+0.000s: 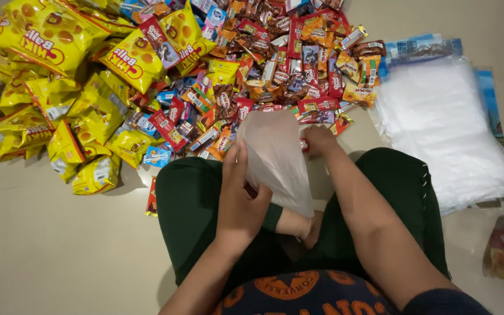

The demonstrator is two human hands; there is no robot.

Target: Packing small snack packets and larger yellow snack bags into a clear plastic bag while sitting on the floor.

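Translucent white plastic bag point(275, 160) held open in our left hand point(241, 201); our right hand point(319, 142) pinches a small red wrapped snack point(303, 144) at one o'clock, apparently mid-filling; dropping it inside seems next.

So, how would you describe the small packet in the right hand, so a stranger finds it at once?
Start from the big heap of snack packets on the floor, then come to its near edge by the knees. The right hand pinches a small red packet there, beside the mouth of the translucent bag that the left hand holds; its neighbours lie loose.
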